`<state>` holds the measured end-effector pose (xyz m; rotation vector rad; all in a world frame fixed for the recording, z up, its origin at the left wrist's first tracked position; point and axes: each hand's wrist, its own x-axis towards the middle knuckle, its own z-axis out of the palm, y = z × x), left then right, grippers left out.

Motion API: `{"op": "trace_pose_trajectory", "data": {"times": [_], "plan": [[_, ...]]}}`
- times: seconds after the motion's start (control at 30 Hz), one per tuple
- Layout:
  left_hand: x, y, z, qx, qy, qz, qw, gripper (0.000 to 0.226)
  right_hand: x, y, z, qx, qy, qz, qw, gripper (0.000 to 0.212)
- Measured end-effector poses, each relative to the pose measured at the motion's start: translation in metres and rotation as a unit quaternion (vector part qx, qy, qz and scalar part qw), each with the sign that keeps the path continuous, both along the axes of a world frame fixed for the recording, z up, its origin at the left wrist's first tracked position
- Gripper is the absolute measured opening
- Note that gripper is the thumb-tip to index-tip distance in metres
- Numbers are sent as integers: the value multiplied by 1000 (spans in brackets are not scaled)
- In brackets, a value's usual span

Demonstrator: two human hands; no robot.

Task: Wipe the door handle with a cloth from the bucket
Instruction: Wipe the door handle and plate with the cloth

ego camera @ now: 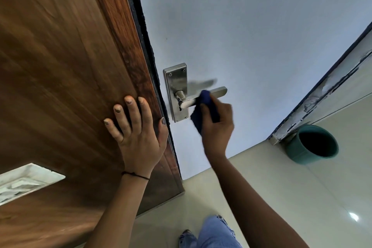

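A steel lever door handle (218, 91) on a long metal backplate (176, 78) is fixed to the pale blue-grey door (251, 26). My right hand (218, 125) grips a dark blue cloth (203, 106) that is wrapped over the middle of the lever, hiding that part. My left hand (136, 129) lies flat with fingers spread on the brown wooden panel (60, 56) beside the door's edge, holding nothing. A teal bucket (313, 144) stands on the floor at the right, its inside dark.
Cream floor tiles (302, 197) stretch below the door. A worn, chipped frame edge (322, 94) runs diagonally above the bucket. My legs in jeans (213, 233) show at the bottom. A pale carved inset (24, 181) sits low on the wooden panel.
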<state>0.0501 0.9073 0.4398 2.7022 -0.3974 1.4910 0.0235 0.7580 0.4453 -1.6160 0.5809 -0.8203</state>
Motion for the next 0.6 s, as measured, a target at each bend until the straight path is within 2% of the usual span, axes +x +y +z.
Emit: {"op": "trace_pose_trajectory", "data": {"times": [0.1, 0.27, 0.5, 0.6], "plan": [[0, -1, -1, -3, 0, 1, 1000, 76, 9, -33, 3, 50, 8, -66, 997, 30], [0, -1, -1, -4, 1, 1, 1000, 76, 10, -11, 1, 72, -6, -67, 995, 25], [-1, 0, 0, 1, -3, 2, 1000, 74, -3, 27, -3, -23, -25, 49, 998, 27], [-1, -1, 1, 1, 0, 2, 1000, 74, -10, 16, -3, -67, -12, 151, 986, 30]]}}
